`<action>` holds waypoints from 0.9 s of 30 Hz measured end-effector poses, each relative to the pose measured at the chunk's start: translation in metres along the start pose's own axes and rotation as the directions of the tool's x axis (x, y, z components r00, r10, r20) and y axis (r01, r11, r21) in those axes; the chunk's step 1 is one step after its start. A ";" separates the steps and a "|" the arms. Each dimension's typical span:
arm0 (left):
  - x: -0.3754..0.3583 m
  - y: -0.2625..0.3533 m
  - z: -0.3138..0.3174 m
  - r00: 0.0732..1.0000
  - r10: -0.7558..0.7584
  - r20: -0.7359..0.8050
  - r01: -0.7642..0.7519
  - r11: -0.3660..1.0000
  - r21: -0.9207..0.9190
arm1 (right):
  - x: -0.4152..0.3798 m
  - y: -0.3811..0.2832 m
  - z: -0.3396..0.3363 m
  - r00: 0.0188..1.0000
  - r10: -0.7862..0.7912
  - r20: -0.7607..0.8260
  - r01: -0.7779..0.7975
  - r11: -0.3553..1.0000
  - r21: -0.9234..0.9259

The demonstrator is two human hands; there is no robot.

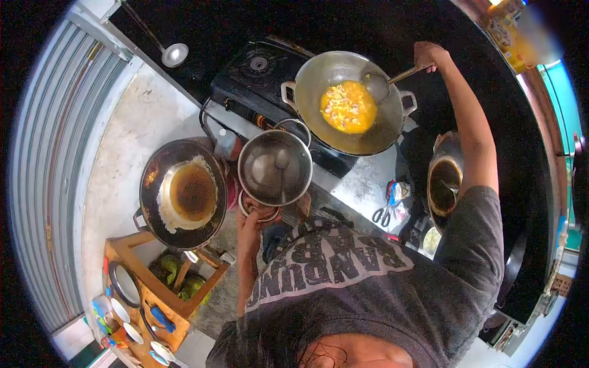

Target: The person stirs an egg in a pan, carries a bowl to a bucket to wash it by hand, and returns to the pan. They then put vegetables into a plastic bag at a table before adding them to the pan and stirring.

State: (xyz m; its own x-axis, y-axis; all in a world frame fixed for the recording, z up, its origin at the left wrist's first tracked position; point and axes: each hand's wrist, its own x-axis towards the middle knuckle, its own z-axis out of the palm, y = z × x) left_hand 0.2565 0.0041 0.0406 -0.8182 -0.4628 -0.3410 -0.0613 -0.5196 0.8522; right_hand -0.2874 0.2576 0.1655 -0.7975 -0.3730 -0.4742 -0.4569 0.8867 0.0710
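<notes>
My right hand (pixel 431 56) is wrapped round the handle of a metal spatula (pixel 379 89). The spatula's broad head lies in a large metal wok (pixel 331 138), beside a yellow, egg-like mixture (pixel 348 107) with pale chopped bits. The wok sits on the right part of a black gas stove (pixel 248 80). Lower down, my left hand (pixel 257 216) has its fingers closed at the near loop handle of a small metal pot (pixel 251 162). Inside that pot rests a spoon or ladle (pixel 282 162); the pot looks wet at the bottom.
A dark, sooty wok (pixel 153 211) with brown oil stands on the left. Scissors (pixel 381 216) lie on the counter by a small packet. Another pan with dark liquid (pixel 437 190) is at right. A ladle (pixel 175 55) is at upper left; a wooden stand (pixel 132 248) is lower left.
</notes>
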 end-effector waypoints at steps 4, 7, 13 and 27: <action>0.000 -0.007 -0.005 1.000 0.015 -0.013 -0.015 1.000 -0.026 | 0.030 -0.016 0.002 0.999 -0.035 -0.034 0.034 0.998 -0.050; -0.001 -0.010 -0.009 0.999 -0.022 0.024 0.021 0.999 0.028 | 0.040 -0.044 -0.005 0.993 -0.105 -0.055 0.096 0.984 -0.149; -0.007 -0.003 0.001 0.997 -0.026 -0.071 0.019 0.995 -0.100 | -0.010 -0.084 -0.032 0.864 -0.392 -0.317 0.065 0.711 -0.700; -0.003 0.004 0.004 0.998 -0.012 -0.058 0.009 0.998 -0.061 | 0.020 -0.099 -0.019 0.895 -0.311 -0.320 0.070 0.805 -0.589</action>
State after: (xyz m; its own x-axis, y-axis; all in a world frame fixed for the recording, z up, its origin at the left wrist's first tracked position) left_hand 0.2561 0.0064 0.0464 -0.7826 -0.4976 -0.3740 -0.0334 -0.5664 0.8235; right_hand -0.2662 0.1573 0.1658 -0.6974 -0.6973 -0.1656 -0.6554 0.5270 0.5411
